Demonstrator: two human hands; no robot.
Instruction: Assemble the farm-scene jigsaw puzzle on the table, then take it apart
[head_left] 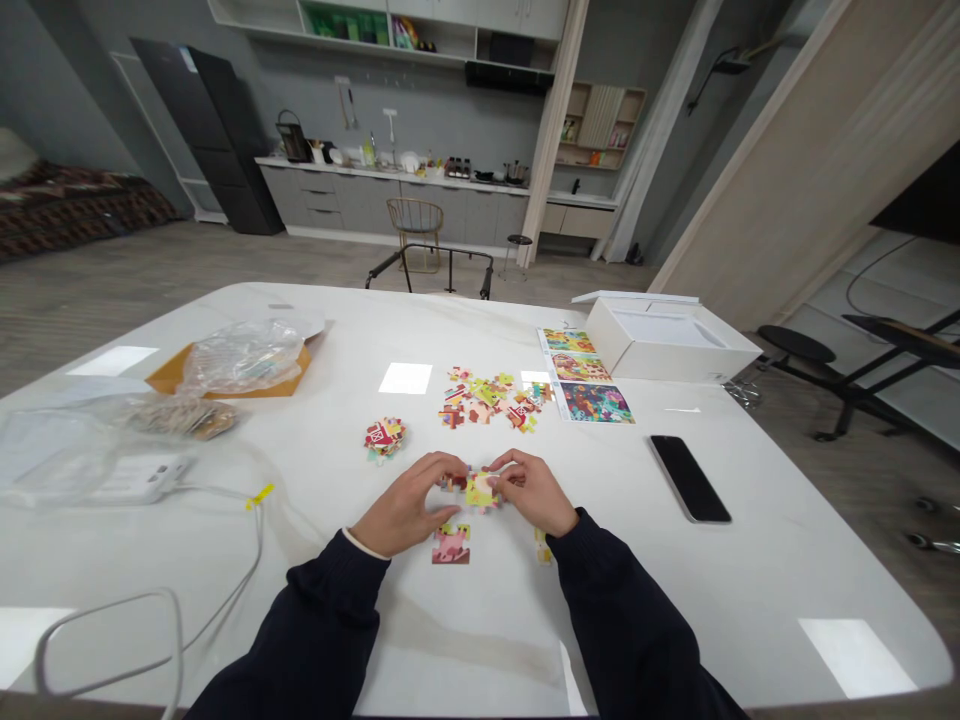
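Near the middle of the white table [480, 610], several joined puzzle pieces [480, 490] lie between my hands. My left hand [412, 500] curves around their left side, thumb and fingers apart, touching the edge of the pieces. My right hand [532, 490] pinches a puzzle piece at their right side; its fingertips partly cover that piece. A pink piece [451, 545] lies below my left hand, and a small yellow piece [543, 546] sits by my right wrist. Beyond my hands is a loose spread of pieces [487, 395], with a small stack [385, 437] to its left.
Picture cards [596, 402] and a white open box [667, 340] are at the back right. A phone [688, 478] lies on the right. Plastic bags [244, 357], a white power strip [142, 478] and a looping cable [259, 540] occupy the left side.
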